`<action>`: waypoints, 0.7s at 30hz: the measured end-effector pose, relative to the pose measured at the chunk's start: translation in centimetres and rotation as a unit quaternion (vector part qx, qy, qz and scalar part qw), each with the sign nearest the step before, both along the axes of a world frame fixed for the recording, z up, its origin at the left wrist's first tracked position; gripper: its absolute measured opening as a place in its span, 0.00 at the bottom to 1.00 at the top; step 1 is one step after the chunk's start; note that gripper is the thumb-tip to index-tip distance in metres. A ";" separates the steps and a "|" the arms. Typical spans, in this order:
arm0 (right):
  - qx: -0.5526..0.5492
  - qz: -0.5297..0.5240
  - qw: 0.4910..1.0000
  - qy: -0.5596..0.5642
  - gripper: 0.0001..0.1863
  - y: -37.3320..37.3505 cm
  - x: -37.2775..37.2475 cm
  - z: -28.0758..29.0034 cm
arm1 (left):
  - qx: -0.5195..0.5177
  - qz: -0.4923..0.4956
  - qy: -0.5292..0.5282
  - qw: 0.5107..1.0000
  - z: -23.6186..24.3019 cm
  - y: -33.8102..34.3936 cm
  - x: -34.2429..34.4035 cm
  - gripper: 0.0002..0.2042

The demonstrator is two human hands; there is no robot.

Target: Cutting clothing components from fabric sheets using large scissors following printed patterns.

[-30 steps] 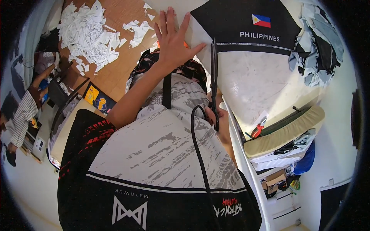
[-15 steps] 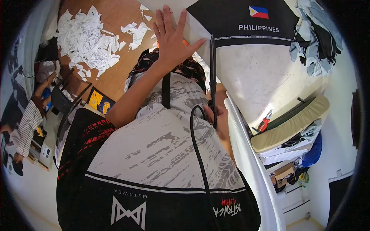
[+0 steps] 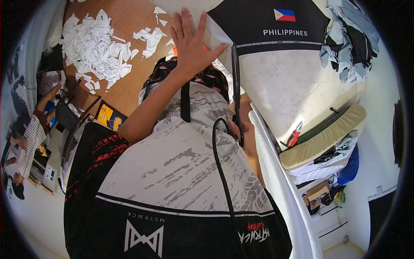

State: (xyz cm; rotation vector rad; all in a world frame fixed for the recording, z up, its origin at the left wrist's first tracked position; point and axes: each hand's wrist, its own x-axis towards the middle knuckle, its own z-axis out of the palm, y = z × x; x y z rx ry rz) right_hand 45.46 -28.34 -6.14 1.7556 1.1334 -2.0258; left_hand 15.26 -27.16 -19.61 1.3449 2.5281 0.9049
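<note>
My left hand [image 3: 192, 49] is spread with fingers apart over a pale piece of material [image 3: 217, 32] at the top centre, beside a black fabric panel [image 3: 258, 19] with a small flag and white lettering. My right hand [image 3: 242, 134], partly hidden at my body, grips the handles of long black scissors [image 3: 235, 77]. Their narrow blades point upward, reaching the lower left corner of the black panel on the white table [image 3: 284, 82]. A black cord [image 3: 217, 159] loops down from near my right hand over my printed shirt [image 3: 164, 172].
White scraps [image 3: 95, 47] lie heaped on the wooden floor. Grey and black fabric [image 3: 349, 47] hangs at the table's right. Red-handled pliers [image 3: 294, 136] lie by a padded cream board [image 3: 327, 140]. At far left, a person in striped clothing [image 3: 30, 144] is near a black chair [image 3: 69, 112].
My hands keep much the same positions. The scissors and black panel appear slightly farther left in view. The person at far left has shifted their arms.
</note>
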 end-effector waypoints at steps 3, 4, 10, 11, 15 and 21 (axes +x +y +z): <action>-0.007 0.008 0.998 0.058 0.17 0.8 1.4 -0.6 | 0.006 0.010 -0.015 1.000 0.1 -0.1 -0.2 0.54; -0.005 0.015 0.998 0.061 0.17 1.3 1.9 -0.9 | 0.002 0.013 -0.025 1.000 0.3 -0.3 -0.2 0.54; -0.036 0.090 0.992 0.080 0.21 6.4 1.6 -0.7 | 0.001 0.050 -0.033 0.998 1.5 -0.7 0.7 0.48; -0.042 0.128 0.987 0.092 0.21 7.7 1.5 -1.1 | 0.001 0.058 -0.033 0.998 1.6 -0.8 1.0 0.48; -0.059 0.143 0.983 0.102 0.20 10.5 1.9 -1.4 | -0.007 0.080 -0.016 0.997 2.0 -1.4 1.4 0.44; -0.041 0.225 0.971 0.073 0.17 12.9 0.6 -1.3 | -0.003 0.086 -0.016 0.996 2.1 -2.6 1.0 0.43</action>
